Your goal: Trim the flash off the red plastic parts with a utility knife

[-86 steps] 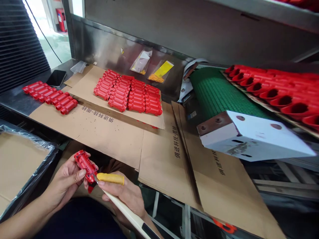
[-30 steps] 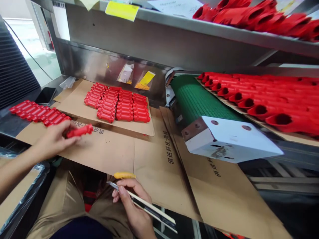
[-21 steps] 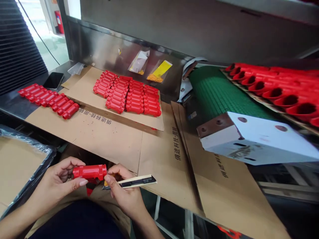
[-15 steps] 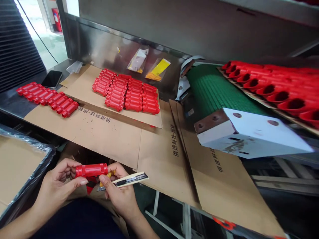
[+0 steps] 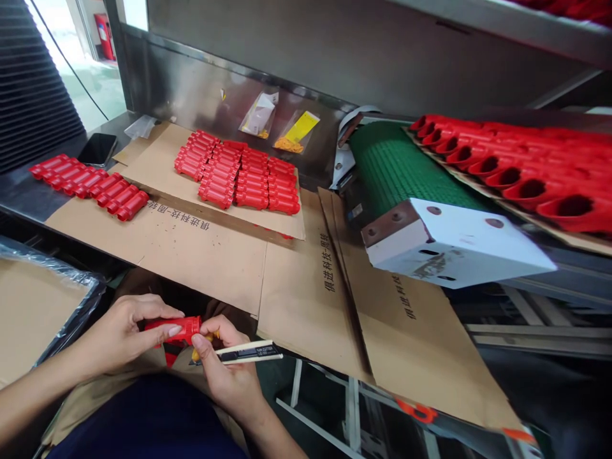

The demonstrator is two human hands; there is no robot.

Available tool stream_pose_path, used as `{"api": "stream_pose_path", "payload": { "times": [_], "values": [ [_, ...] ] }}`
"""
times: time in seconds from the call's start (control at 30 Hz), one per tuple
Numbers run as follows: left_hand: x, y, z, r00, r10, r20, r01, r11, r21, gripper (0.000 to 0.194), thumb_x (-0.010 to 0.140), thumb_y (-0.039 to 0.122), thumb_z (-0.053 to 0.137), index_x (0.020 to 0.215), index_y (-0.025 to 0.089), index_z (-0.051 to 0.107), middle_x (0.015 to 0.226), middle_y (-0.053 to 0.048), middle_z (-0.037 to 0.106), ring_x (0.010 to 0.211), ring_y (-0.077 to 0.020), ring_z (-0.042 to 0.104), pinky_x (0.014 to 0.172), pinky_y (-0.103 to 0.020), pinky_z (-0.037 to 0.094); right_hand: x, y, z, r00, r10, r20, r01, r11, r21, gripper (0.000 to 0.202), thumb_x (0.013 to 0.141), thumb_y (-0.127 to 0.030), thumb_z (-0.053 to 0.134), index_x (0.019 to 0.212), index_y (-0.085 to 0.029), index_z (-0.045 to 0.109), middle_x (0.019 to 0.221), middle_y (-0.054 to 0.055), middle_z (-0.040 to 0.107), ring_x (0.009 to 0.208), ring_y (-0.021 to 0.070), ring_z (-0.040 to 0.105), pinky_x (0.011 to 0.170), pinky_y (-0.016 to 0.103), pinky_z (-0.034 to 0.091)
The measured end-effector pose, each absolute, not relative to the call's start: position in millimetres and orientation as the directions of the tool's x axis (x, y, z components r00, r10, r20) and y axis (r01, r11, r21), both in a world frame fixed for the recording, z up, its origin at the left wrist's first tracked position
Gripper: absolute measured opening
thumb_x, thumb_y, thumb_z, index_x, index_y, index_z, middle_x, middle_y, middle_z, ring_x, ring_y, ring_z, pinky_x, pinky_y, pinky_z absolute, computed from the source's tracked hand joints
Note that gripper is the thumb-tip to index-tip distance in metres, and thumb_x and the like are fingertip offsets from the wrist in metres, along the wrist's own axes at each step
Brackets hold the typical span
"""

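So the left hand [image 5: 129, 333] is curling snugly around a red, cylindrical plastic tube [image 5: 190, 327], which is hovering over the lap, just off the flat brown cardboard sheet [image 5: 215, 271]. The right hand [image 5: 229, 381] is pinching a slim cream-and-black plastic cutter [image 5: 248, 352] beside the tube's rimmed end; can't tell if its fingers are touching it. The tube's looking light and stiff to me, maybe slick, probably not fragile. I'd be gripping mid-barrel, keeping clear of the blade.
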State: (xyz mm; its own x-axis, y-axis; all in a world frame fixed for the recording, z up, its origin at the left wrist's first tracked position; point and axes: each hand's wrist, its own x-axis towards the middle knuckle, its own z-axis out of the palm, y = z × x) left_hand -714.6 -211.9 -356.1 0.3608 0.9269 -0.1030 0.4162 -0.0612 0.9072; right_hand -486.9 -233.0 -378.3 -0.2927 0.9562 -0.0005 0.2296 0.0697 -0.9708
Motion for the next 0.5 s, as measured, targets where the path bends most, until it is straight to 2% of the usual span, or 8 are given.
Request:
{"api": "stream_pose_path", "payload": {
  "times": [0.1,0.33,0.43,0.5],
  "values": [
    [-717,-208,-354,0.395,0.909,-0.132,0.404,-0.043,0.914,0.028,0.098,0.038,0.065,0.114,0.026,0.084,0.083,-0.006,0.074,0.073,-0.0171,0.069,0.063,-0.024,0.050,-485,-234,-378,-0.283,0.959,0.001,0.244,0.073,-0.967,0.026,0.102,-0.042,0.060,0.089,-0.018,0.062,0.066,0.001,0.066,0.057,0.0122,0.057,0.056,0.023,0.041],
    [-716,-211,-349,0.417,0.908,-0.047,0.304,-0.090,0.948,0.033,0.101,0.030,0.056,0.124,0.031,0.081,0.080,-0.004,0.069,0.073,-0.0149,0.066,0.065,-0.023,0.049,-481,-237,-387,-0.251,0.967,-0.034,0.197,0.017,-0.980,0.031,0.103,-0.047,0.060,0.092,-0.018,0.063,0.066,0.002,0.064,0.060,0.0127,0.057,0.053,0.022,0.040],
    [-723,-220,-353,0.397,0.915,-0.072,0.271,-0.042,0.962,0.036,0.104,0.033,0.052,0.129,0.035,0.078,0.105,-0.007,0.074,0.093,-0.0186,0.071,0.080,-0.026,0.055,-480,-239,-395,-0.207,0.976,-0.062,0.156,-0.030,-0.987,0.036,0.102,-0.052,0.061,0.093,-0.017,0.063,0.066,0.002,0.061,0.055,0.0111,0.054,0.050,0.020,0.040],
    [-726,-227,-358,0.326,0.941,-0.090,0.268,-0.001,0.963,0.035,0.102,0.037,0.058,0.132,0.039,0.076,0.125,-0.007,0.073,0.114,-0.0222,0.069,0.095,-0.030,0.055,-481,-240,-398,-0.189,0.979,-0.071,0.121,-0.048,-0.992,0.038,0.101,-0.054,0.062,0.092,-0.017,0.063,0.067,0.002,0.060,0.051,0.0093,0.050,0.047,0.019,0.041]
  ]
}}
